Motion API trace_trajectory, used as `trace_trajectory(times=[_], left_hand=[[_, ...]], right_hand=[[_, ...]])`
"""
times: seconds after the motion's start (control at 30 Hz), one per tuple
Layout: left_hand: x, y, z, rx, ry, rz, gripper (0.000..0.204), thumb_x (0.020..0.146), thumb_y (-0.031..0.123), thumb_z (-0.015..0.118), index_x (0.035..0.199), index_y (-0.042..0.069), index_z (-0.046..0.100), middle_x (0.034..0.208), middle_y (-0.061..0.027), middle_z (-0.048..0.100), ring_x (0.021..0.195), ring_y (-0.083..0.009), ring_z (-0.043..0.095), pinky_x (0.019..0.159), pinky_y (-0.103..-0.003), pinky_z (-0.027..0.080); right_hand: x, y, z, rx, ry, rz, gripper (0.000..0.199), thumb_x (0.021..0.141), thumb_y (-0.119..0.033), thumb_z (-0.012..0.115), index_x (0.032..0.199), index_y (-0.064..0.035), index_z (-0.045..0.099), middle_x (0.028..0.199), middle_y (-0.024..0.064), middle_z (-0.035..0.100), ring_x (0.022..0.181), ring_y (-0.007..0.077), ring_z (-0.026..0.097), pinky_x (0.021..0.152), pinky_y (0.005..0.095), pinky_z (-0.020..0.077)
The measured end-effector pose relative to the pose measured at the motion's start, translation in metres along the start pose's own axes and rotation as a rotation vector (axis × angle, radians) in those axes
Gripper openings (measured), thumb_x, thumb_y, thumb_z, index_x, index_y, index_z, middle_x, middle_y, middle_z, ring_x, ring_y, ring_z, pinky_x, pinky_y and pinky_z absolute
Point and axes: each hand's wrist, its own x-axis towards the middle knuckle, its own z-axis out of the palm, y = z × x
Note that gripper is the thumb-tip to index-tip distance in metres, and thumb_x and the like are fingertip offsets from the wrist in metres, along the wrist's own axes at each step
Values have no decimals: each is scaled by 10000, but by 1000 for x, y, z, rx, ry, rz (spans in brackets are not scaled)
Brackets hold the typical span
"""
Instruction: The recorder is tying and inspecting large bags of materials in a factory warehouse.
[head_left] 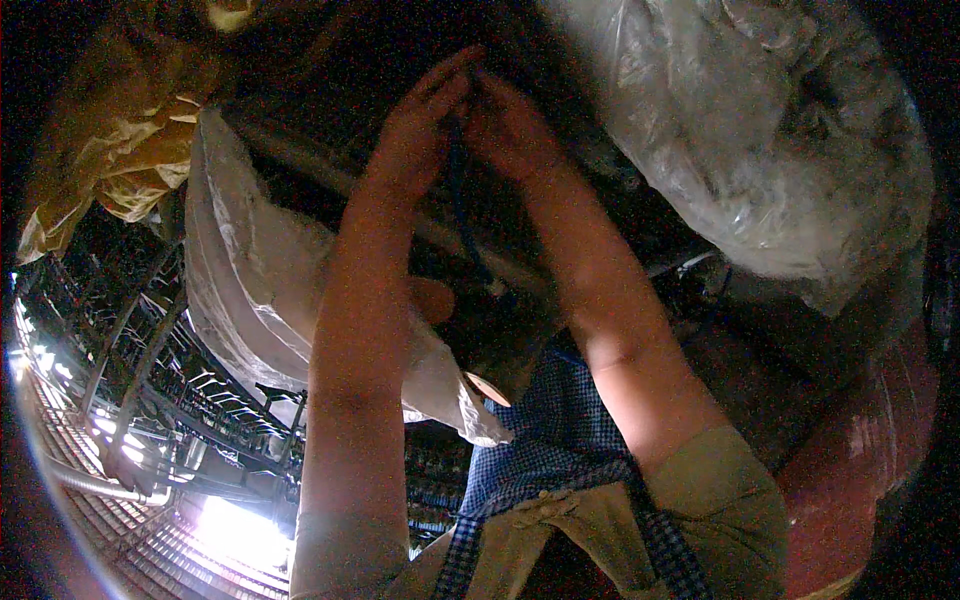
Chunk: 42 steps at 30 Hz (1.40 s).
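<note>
Both my arms reach up into a dim area, and my hands meet at the top centre. The fingers of my left hand point(412, 145) are pressed together, their tips close to the other hand. A thin dark blue cord point(463, 205) hangs down from between the hands, and its upper end seems to be within my left fingers. My right hand point(515, 130) has its fingers bent inward in a pinch; shadow hides what lies between them. Below the hands, the cord runs towards a small dark piece that I cannot make out.
A white plastic sack point(265, 250) stands left of my left forearm, below yellow-brown sheeting point(130, 160). Bulky clear plastic wrapping point(760, 150) fills the upper right. Reddish material point(850, 470) lies at lower right. A blue checked apron point(540, 430) covers my front.
</note>
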Motion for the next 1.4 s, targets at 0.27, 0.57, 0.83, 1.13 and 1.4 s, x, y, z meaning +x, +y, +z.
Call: trace_trajectory(times=[0.27,0.57,0.83,1.13,1.4], left_hand=[[5,4,6,464,175,148,387,967,329,578,1263,85,630,1244,-72,644,1133,-210,582,991,-344,442],[2,-4,0,-228,103,-87,416,999,330,496,1300,63,604,1306,-47,601,1217,-190,521,1054,-321,370],[-3,-1,14,-51,95,-35,428,996,346,501,1341,107,585,1326,-42,594,1231,-201,518,1058,-324,369],[-32,17,-8,602,263,-2,404,984,313,560,1353,152,572,1317,-67,607,1211,-212,556,1008,-348,439],[-13,-7,-21,553,131,-16,424,975,288,584,1367,130,552,1332,-88,600,1223,-231,555,1039,-358,429]], right_hand=[[14,8,29,-124,326,23,338,1000,-311,519,1230,-75,591,1173,72,633,1097,214,588,969,376,471],[0,-19,40,-77,68,97,239,970,-300,573,1118,-116,614,968,0,606,873,131,554,798,298,478],[-10,-13,54,-253,274,-80,281,959,-269,601,1189,-108,605,1072,23,624,967,157,586,832,290,508],[-13,-19,25,-145,182,-29,270,952,-185,582,1200,-78,583,1112,72,628,1025,200,603,864,309,527],[-9,-1,24,-228,384,11,178,939,-197,591,1094,-112,608,849,-23,617,601,71,502,479,202,404]])
